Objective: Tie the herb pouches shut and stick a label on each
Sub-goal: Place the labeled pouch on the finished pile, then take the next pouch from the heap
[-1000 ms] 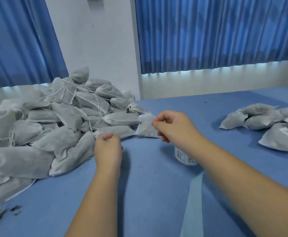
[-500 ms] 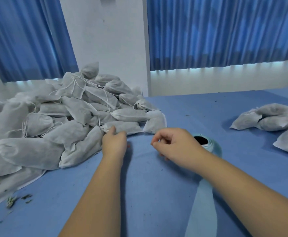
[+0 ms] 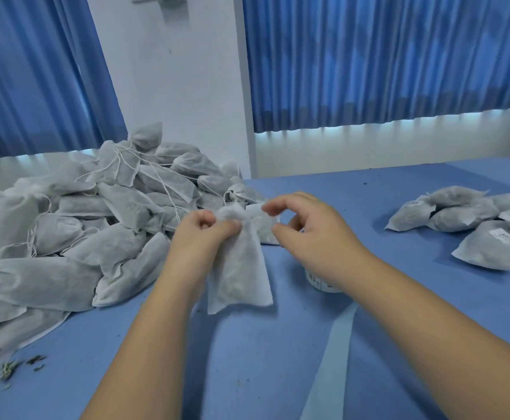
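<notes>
1. Left fingers [image 3: 206, 220] are curled tight around the bunched neck of one pouch [image 3: 241, 268], thumb pressed against the gathered top.
2. Right fingers [image 3: 275, 207] are curled in a C just beside that neck, thumb and forefinger apart. Can't tell if there's a string between them, it's too blurry.
3. So the left hand [image 3: 202, 237] holds the pouch up off the worktop [image 3: 368, 192]. The body hangs down from the grip, its bottom edge just above the blue surface. The right hand [image 3: 308, 237] hovers next to it, not touching the cloth as far as I can see.
4. Under the right wrist there's a white label roll [image 3: 323, 283] sitting on the worktop. A pale backing strip [image 3: 335, 359] trails from it toward the camera.
5. On the left is a big pile of grey-white pouches [image 3: 96, 237], with loose strings showing on a few near the top.
6. Far right is a smaller heap of pouches [image 3: 474, 225], and at least two of them have a label stuck on.
7. Some herb crumbs [image 3: 11, 368] are scattered at the near left edge, by the pile.
8. Behind it all are blue curtains [image 3: 368, 56] and a white wall [image 3: 181, 101].
</notes>
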### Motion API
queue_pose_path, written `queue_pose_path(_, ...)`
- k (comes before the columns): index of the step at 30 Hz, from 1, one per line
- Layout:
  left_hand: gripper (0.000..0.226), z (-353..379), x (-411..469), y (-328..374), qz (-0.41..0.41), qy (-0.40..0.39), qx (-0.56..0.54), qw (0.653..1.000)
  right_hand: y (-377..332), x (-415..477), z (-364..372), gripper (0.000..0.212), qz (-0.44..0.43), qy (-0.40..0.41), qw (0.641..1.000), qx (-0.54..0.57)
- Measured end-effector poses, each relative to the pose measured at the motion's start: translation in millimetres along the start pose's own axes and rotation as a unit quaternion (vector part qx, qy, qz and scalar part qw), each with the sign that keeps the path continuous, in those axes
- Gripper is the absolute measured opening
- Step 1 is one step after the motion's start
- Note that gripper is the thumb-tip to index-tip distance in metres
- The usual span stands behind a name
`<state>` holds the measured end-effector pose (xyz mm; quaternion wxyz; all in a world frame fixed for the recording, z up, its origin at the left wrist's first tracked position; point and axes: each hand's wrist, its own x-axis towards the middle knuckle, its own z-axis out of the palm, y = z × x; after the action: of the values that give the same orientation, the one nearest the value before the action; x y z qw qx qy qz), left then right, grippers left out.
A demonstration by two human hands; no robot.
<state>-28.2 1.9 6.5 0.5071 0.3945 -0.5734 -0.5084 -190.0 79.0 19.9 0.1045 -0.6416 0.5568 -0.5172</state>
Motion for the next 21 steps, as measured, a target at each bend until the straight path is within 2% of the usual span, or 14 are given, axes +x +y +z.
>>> queue_pose_path(4,0.019,7.2,-18.4,22.9,0.020,-0.155,0.049,0.986,-2.7,-10.8,-10.3,0.064,-0.046,-0.081,0.995,-0.034)
queue_pose_path(6,0.015,12.9,-27.5,28.1,0.036,-0.200,0.071,0.976,-2.5,-16.6,-12.4,0.064,-0.024,-0.109,0.993,-0.023)
queue_pose_path(10,0.010,19.7,-39.0,31.6,0.048,-0.185,0.088,0.978,1.5,-26.5,-13.1,0.017,0.061,-0.127,0.990,-0.008)
queue_pose_path(12,0.011,21.0,-41.4,31.4,0.067,-0.183,0.155,0.969,3.1,-28.7,-14.8,0.028,0.081,-0.122,0.989,-0.011)
queue_pose_path(15,0.037,23.0,-42.5,29.0,0.120,-0.189,0.259,0.939,-2.0,-27.7,-23.9,0.028,0.085,-0.112,0.989,0.043)
queue_pose_path(19,0.020,22.7,-43.7,32.3,0.122,-0.209,0.251,0.937,-5.7,-25.4,-40.8,0.028,0.115,-0.120,0.977,0.136)
queue_pose_path(21,0.018,19.4,-42.2,32.2,0.124,-0.205,0.284,0.928,-5.2,-24.8,-46.2,0.033,0.121,-0.111,0.973,0.163)
